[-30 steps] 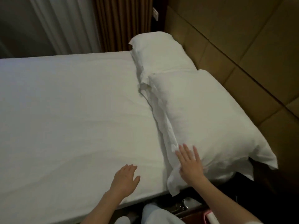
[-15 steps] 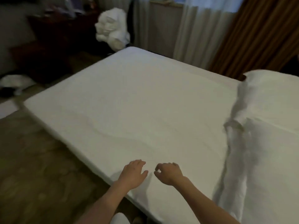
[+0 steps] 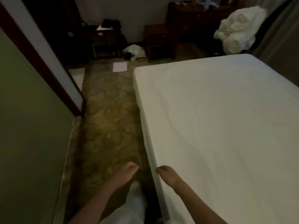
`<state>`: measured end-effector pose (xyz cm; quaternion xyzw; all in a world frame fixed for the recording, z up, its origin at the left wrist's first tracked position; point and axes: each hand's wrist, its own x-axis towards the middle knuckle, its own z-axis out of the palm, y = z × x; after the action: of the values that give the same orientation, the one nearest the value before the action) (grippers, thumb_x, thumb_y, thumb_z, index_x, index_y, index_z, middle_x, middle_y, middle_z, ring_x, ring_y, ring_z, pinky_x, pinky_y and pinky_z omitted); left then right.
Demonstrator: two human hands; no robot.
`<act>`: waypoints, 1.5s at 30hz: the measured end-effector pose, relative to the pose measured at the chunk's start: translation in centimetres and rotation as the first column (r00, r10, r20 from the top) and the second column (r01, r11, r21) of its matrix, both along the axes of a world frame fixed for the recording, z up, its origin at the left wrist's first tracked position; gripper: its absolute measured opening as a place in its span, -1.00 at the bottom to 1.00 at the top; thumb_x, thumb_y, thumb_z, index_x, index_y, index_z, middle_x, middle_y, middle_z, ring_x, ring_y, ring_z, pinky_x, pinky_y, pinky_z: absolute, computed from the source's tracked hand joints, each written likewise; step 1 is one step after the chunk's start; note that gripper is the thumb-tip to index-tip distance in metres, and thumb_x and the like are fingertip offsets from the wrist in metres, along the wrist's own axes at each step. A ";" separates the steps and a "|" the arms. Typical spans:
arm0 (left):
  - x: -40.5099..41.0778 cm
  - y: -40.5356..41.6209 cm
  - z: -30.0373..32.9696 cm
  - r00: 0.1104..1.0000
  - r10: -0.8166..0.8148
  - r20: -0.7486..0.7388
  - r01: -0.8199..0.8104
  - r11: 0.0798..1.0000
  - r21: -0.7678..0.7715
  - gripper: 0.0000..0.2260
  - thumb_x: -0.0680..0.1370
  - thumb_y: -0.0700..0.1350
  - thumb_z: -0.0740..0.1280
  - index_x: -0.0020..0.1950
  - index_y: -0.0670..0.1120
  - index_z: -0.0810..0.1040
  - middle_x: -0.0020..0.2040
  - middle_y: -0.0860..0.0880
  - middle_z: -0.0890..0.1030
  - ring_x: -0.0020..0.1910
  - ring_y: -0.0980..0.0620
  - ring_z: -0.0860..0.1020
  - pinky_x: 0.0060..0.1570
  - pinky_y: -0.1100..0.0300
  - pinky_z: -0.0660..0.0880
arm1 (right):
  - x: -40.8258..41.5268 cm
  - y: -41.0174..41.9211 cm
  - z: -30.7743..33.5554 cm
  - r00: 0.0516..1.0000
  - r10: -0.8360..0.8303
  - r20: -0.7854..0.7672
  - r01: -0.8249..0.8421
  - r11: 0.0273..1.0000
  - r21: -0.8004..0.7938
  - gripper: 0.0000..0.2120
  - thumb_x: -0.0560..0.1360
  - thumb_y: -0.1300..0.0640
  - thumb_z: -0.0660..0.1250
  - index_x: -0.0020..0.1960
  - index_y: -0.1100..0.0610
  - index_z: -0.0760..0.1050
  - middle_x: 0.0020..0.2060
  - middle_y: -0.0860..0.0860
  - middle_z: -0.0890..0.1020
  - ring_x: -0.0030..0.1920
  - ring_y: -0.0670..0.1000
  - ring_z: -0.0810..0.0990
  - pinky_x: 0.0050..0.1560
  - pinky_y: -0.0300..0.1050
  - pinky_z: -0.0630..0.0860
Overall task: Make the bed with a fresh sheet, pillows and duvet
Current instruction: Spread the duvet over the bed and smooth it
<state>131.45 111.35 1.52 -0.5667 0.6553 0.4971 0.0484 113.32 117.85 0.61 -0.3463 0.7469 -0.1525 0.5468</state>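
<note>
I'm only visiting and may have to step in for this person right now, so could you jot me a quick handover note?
Left hand: loosely curled over the carpet, holding nothing.
Right hand: loosely curled at the bed's near edge, holding nothing.
Fitted sheet: on the mattress, mostly smooth with faint creases.
White bundle of bedding: heaped beyond the bed's far corner, probably the duvet.
Pillows: out of view here.
Done: sheet on.
Left: fetch and spread the duvet.

Left hand [image 3: 127, 172] out low in front, fingers loosely curled, holding nothing; right hand [image 3: 168, 174] alongside, fingers bent downward, equally unladen.
</note>
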 end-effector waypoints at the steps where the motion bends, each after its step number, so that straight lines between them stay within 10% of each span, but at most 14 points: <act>1: 0.8 -0.3 -0.1 0.996 0.085 -0.004 -0.085 0.995 0.055 -0.72 0.66 0.05 0.11 0.29 0.01 0.44 0.17 0.05 0.47 0.08 0.14 0.42 -0.10 0.35 0.37 | 0.5 -1.1 0.0 0.999 0.025 0.023 -0.025 1.000 -0.005 -0.65 0.64 0.06 0.12 0.34 0.20 0.45 0.30 0.11 0.50 0.28 0.06 0.46 0.13 -0.25 0.33; 6: 4.3 -3.1 -1.7 0.903 0.427 -0.039 -0.409 0.884 0.227 -0.69 0.65 0.05 0.14 0.32 -0.05 0.43 0.18 -0.01 0.52 0.15 0.06 0.47 0.07 0.18 0.39 | 2.6 -8.4 0.9 0.992 0.075 0.104 -0.069 0.996 -0.065 -0.65 0.64 0.03 0.14 0.36 0.15 0.43 0.29 0.08 0.50 0.30 0.06 0.45 0.22 -0.20 0.34; 10: 5.7 -7.4 -2.8 0.829 0.559 -0.026 -0.524 0.792 0.312 -0.66 0.66 -0.02 0.14 0.36 -0.16 0.41 0.26 -0.11 0.52 0.25 -0.03 0.46 0.13 0.17 0.34 | 3.7 -15.2 1.5 0.982 0.052 0.183 -0.041 0.997 -0.065 -0.72 0.64 0.01 0.14 0.25 0.07 0.48 0.12 0.01 0.57 0.15 0.02 0.53 -0.13 -0.29 0.44; 20: 5.7 -26.2 -2.9 0.796 0.592 -0.130 -0.529 0.783 0.326 -0.70 0.66 -0.03 0.11 0.29 -0.14 0.48 0.16 -0.05 0.58 0.14 0.02 0.51 0.07 0.17 0.39 | 4.3 -31.4 0.6 0.984 -0.014 0.178 0.024 0.998 -0.057 -0.69 0.62 -0.04 0.17 0.28 0.08 0.46 0.17 0.02 0.54 0.18 0.03 0.50 0.10 -0.16 0.37; 26: 3.9 -37.9 -1.9 0.822 0.539 -0.184 -0.478 0.828 0.293 -0.71 0.66 0.01 0.11 0.25 -0.08 0.50 0.15 -0.01 0.59 0.13 0.07 0.52 0.15 0.17 0.40 | 2.0 -36.0 -1.7 0.965 -0.138 0.222 0.123 0.989 0.078 -0.83 0.62 0.11 0.18 0.04 0.12 0.53 -0.04 0.05 0.59 -0.12 -0.10 0.54 -0.32 -0.36 0.44; 45: -0.1 -72.3 -5.9 0.622 0.783 -0.024 -0.719 0.583 0.378 -0.78 0.65 -0.17 0.16 0.05 -0.23 0.56 -0.04 -0.17 0.61 -0.20 0.03 0.50 -0.23 0.26 0.40 | -2.9 -82.2 -1.2 0.959 -0.072 0.275 0.056 0.996 0.067 -0.83 0.60 0.08 0.22 0.05 0.12 0.54 0.14 0.13 0.60 0.20 0.12 0.54 0.21 -0.03 0.42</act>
<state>131.39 39.04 -4.43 -0.7245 0.2601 0.6239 -0.1348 110.40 35.64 -0.54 -0.2809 0.6782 -0.1949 0.6505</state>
